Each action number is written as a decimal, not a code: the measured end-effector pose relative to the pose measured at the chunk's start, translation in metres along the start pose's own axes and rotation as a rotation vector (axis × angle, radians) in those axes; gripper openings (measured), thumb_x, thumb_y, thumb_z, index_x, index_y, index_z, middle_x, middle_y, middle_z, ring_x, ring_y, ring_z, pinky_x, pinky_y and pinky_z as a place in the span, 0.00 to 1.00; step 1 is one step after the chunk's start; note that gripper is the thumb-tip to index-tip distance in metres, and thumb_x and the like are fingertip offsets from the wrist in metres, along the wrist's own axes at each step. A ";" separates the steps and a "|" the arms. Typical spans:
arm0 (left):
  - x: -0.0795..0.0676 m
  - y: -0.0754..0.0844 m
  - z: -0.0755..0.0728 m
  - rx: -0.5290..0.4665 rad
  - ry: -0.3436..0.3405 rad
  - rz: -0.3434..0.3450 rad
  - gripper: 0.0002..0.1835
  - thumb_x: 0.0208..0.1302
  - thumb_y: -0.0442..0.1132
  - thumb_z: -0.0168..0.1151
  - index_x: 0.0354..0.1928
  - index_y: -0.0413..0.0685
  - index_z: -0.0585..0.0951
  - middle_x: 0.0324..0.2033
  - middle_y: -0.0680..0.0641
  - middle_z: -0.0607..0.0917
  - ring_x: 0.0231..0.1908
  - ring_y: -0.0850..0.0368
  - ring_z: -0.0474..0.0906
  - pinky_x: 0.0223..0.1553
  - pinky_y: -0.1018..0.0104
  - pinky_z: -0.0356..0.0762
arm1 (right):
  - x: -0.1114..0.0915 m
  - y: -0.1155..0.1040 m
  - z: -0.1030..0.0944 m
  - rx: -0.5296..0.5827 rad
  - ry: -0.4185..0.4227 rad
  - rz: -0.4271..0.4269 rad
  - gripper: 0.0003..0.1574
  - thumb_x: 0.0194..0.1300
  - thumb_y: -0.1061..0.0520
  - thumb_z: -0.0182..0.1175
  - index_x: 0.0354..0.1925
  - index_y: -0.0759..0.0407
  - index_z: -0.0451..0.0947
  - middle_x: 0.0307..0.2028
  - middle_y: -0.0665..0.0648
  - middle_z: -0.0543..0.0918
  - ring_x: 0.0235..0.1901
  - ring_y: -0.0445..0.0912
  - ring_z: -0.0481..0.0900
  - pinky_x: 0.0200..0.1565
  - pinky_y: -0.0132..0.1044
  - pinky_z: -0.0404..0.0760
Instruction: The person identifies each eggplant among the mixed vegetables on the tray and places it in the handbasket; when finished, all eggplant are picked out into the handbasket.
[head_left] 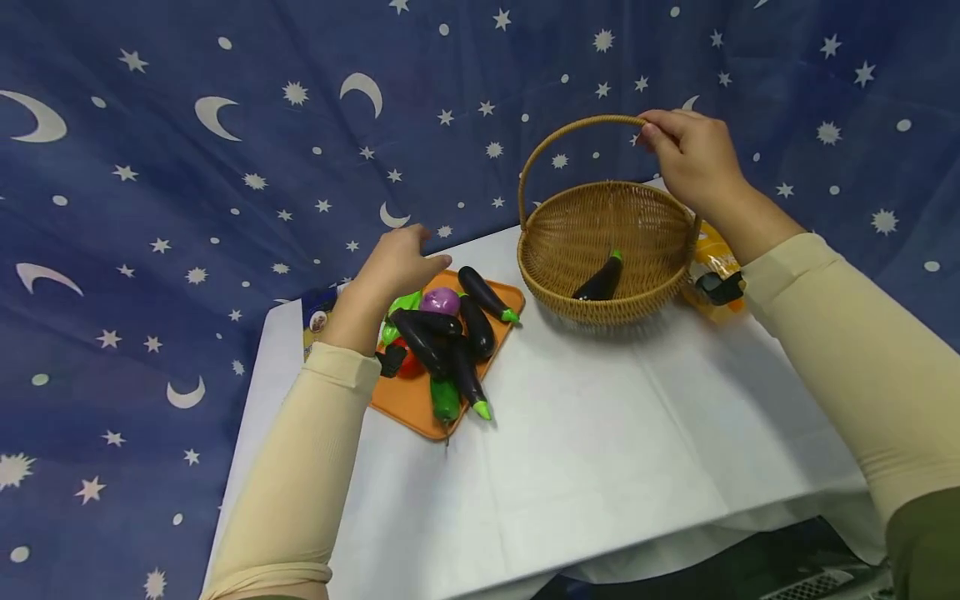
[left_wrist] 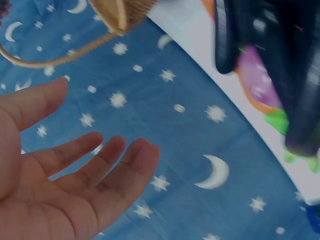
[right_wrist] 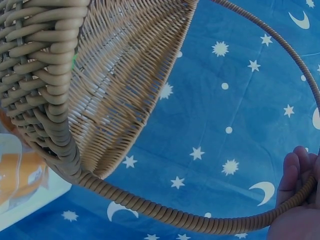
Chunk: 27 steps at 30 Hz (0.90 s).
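Observation:
My right hand (head_left: 693,158) grips the arched handle of a wicker basket (head_left: 540,267) near its top right. Inside the basket lies one eggplant (head_left: 600,282) with a green tip. In the right wrist view the fingers curl round the handle (right_wrist: 225,226). My left hand (head_left: 397,267) hovers over the far left of an orange tray (head_left: 405,408), fingers spread and loosely bent, holding nothing. Several dark eggplants (head_left: 467,375) are heaped on that tray, with a purple round vegetable (head_left: 441,301), a red one (head_left: 410,364) and a green one (head_left: 445,400) among them.
A yellow-orange packet (head_left: 716,258) lies behind and right of the basket. A dark blue package (head_left: 318,312) shows beside the left forearm at the table's left edge. White cloth covers the table (head_left: 585,433); a blue star-patterned curtain (head_left: 262,125) hangs behind it.

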<state>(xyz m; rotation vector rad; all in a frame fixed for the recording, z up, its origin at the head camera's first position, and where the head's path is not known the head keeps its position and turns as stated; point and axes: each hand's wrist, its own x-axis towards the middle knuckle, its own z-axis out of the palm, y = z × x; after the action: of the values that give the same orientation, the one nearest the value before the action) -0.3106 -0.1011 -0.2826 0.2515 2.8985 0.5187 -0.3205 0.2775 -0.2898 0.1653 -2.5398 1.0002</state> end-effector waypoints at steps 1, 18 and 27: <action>-0.002 -0.009 0.002 -0.006 0.002 -0.017 0.36 0.70 0.52 0.62 0.72 0.40 0.67 0.68 0.38 0.71 0.66 0.40 0.67 0.65 0.42 0.68 | 0.000 0.001 0.001 0.000 -0.002 0.003 0.30 0.82 0.45 0.40 0.68 0.56 0.74 0.54 0.62 0.81 0.53 0.56 0.77 0.56 0.51 0.75; -0.028 -0.105 0.040 -0.076 -0.009 -0.191 0.35 0.71 0.52 0.59 0.69 0.34 0.68 0.62 0.30 0.75 0.60 0.33 0.73 0.59 0.37 0.72 | -0.001 0.000 0.004 -0.009 0.000 0.018 0.31 0.81 0.43 0.39 0.69 0.54 0.73 0.56 0.62 0.80 0.55 0.57 0.75 0.55 0.50 0.73; -0.027 -0.101 0.066 -0.152 -0.001 -0.319 0.38 0.70 0.59 0.58 0.62 0.28 0.71 0.51 0.32 0.79 0.49 0.39 0.79 0.56 0.47 0.77 | -0.001 0.000 0.004 -0.016 0.023 0.014 0.30 0.81 0.43 0.40 0.68 0.54 0.74 0.57 0.63 0.80 0.55 0.56 0.75 0.54 0.47 0.72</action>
<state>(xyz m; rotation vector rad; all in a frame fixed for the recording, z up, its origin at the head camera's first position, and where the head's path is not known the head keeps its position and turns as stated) -0.2841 -0.1782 -0.3750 -0.2281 2.7996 0.6729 -0.3212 0.2745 -0.2929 0.1313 -2.5309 0.9806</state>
